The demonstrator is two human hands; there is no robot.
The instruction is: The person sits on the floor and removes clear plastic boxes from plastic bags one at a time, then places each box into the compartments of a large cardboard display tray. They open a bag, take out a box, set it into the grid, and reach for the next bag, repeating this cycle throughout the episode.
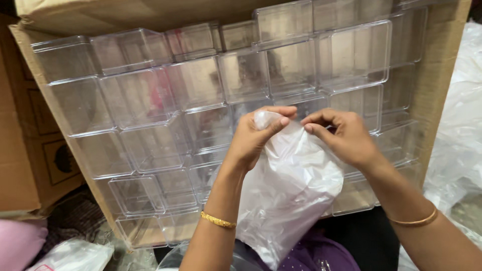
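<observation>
My left hand point(256, 138) and my right hand point(341, 138) both pinch the top edge of a thin white plastic bag point(286, 190) that hangs down between my forearms. The bag bulges as if something is inside; what it holds is hidden. A gold bangle sits on each wrist. Behind the bag lies a large cardboard box point(442, 75) filled with several clear plastic boxes point(196, 83) packed side by side in rows.
A second cardboard carton point(30, 150) stands at the left. Loose clear plastic sheeting point(459, 140) lies at the right. A pink cloth point(17, 243) and a small white packet point(75, 256) are at the lower left. Purple fabric point(316, 253) covers my lap.
</observation>
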